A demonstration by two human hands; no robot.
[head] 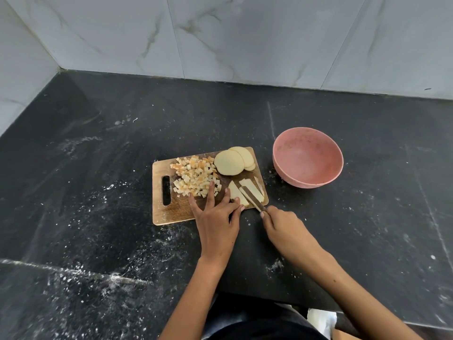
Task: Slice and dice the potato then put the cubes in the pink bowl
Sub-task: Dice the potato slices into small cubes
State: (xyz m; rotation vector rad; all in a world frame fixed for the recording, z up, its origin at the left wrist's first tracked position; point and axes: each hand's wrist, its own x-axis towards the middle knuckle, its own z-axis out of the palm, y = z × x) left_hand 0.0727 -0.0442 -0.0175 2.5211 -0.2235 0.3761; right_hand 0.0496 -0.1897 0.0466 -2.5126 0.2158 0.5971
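R hand [282, 225] knife [253, 198] cutting potato strips [246, 191].

A dark, black-speckled stone table [98, 168] filled most of the view. White powdery smears and specks lay scattered over it, thickest toward the near left and around the middle. A pale seam ran across its near left part, and another thin line crossed the stone on the right. Behind it rose a wall [245, 33] of large pale marble-look tiles with grey and brownish veins; a second tiled wall [17, 69] met it at the far left corner. At the near edge showed dark clothing [257, 322], with a small white object [321, 320] just beside it, too unclear to identify.
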